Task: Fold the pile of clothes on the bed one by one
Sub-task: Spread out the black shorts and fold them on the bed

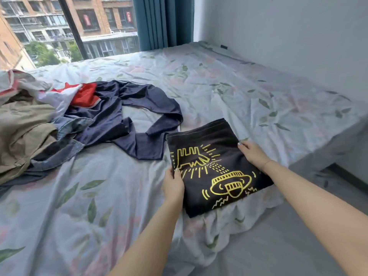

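Holding the folded black shirt (217, 166) by both side edges, flat on the bed (199, 86) near its close corner. My left hand (172, 184) pinches the left edge, thumb on top by the yellow print, fingers tucked under the fabric. My right hand (253, 155) clasps the right edge, fingers lying along the top, thumb side hidden beneath, so how far it wraps under I can't tell. Shirt is a neat rectangle, yellow line drawing facing up, its near corner just at the bed's edge where the sheet bunches.

Just past my left hand, up and to the left: navy garment (127, 112), unfolded, spread in a loose loop, one end nearly touching the shirt's far left corner. Further left of that, the rest of the pile: a red-and-white piece (79, 96), a denim piece (67, 140) under it, and a khaki garment (23, 128) at the far left, all crumpled and overlapping.

Beyond both hands, open floral sheet. Far side: teal curtain (161, 22) straight ahead, window (69, 26) to its left with brick buildings outside, grey wall (288, 36) off to my right.
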